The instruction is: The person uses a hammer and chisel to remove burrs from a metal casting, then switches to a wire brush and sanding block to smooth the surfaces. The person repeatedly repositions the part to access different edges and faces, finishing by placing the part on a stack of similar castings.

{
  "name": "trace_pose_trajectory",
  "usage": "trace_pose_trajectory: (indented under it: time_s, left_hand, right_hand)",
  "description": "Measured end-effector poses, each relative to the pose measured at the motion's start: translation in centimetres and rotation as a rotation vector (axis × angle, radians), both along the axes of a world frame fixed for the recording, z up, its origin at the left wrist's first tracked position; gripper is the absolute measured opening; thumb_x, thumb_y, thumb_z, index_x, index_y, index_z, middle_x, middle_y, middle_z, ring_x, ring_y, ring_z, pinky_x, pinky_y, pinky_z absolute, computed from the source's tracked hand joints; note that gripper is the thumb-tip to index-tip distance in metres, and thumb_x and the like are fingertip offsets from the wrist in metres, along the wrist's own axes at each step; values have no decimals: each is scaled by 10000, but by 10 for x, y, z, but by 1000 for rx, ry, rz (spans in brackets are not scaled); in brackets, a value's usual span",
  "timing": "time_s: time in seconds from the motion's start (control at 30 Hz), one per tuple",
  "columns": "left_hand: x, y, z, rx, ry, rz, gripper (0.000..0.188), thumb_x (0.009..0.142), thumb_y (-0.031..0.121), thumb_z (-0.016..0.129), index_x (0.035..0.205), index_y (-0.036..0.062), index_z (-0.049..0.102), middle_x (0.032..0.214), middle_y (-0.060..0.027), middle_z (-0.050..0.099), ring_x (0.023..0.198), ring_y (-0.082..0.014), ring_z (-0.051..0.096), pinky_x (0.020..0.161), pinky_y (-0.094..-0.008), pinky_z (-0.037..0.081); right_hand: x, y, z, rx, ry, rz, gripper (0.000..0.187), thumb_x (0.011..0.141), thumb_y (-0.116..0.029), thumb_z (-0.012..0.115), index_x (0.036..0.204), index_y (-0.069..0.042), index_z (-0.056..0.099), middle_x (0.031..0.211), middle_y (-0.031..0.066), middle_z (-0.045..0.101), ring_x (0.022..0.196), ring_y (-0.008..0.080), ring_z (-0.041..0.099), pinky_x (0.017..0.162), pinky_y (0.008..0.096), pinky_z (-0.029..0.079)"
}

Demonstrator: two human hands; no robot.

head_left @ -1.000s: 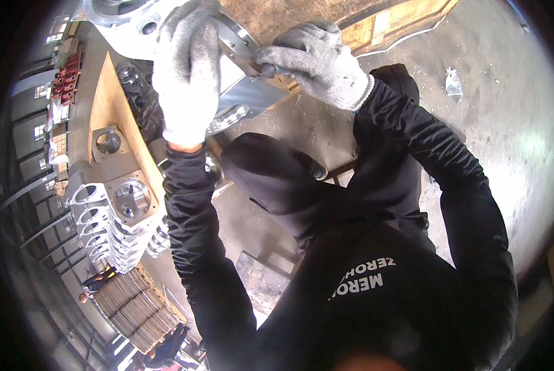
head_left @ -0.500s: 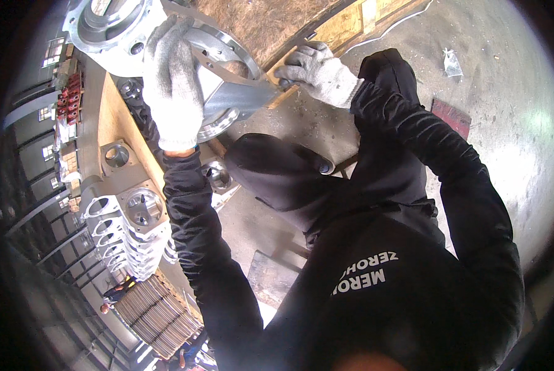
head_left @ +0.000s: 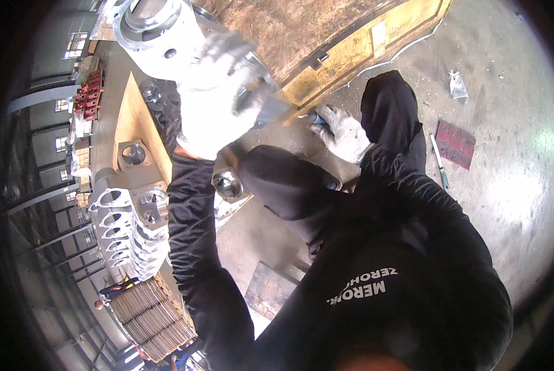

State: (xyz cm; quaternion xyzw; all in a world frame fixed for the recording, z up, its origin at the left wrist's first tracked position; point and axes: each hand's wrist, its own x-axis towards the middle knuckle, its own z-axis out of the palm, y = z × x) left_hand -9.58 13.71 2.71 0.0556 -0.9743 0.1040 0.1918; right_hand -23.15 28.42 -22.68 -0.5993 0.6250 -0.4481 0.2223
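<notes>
A shiny machined metal casting (head_left: 156,37) with round flanged openings lies at the upper left, on or against a wooden surface. My left hand (head_left: 218,99), in a pale work glove, is over the casting's near part; motion smears its fingers and glare washes out the glove. Part of the casting's grey flat side (head_left: 271,114) shows just right of that hand. My gloved right hand (head_left: 342,133) is lower and to the right, near a wooden edge and my knee. Its fingers are curled closed around a small thing with a bit of blue, whose kind I cannot make out.
A brown-topped wooden crate or bench (head_left: 277,31) stands ahead. On the floor to the right lie a long thin tool with a green handle (head_left: 441,164), a dark red mat (head_left: 455,145) and a clear plastic bag (head_left: 457,85). Several castings (head_left: 132,241) stand at left; a person (head_left: 113,290) is beyond.
My right hand has drawn back from the casting's edge, down and to the right. My left hand has swept rightward across the casting. The green-handled tool has come into sight beside my right arm.
</notes>
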Motion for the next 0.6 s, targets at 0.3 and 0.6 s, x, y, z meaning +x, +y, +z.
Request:
trace_pose_trajectory:
  time_s: [0.3, 0.6]
  left_hand:
    - [-1, -7, -17, -24, -67, 97, 165, 706, 156, 776, 856, 109, 726, 919, -78, 654, 983, -318, 653, 887, -456, 498]
    - [-7, -10, -12, -88, -30, 30, 121, 713, 154, 769, 801, 97, 709, 855, -64, 661, 889, -294, 667, 827, -428, 528]
  right_hand:
    - [11, -45, 39, 550, -1516, 61, 286, 980, -373, 725, 1076, -105, 696, 851, -24, 694, 618, 83, 588, 511, 226, 457]
    - [48, -70, 16, 512, -1805, 55, 201, 1035, -298, 581, 1024, -106, 639, 704, 4, 600, 499, 102, 521, 389, 260, 375]
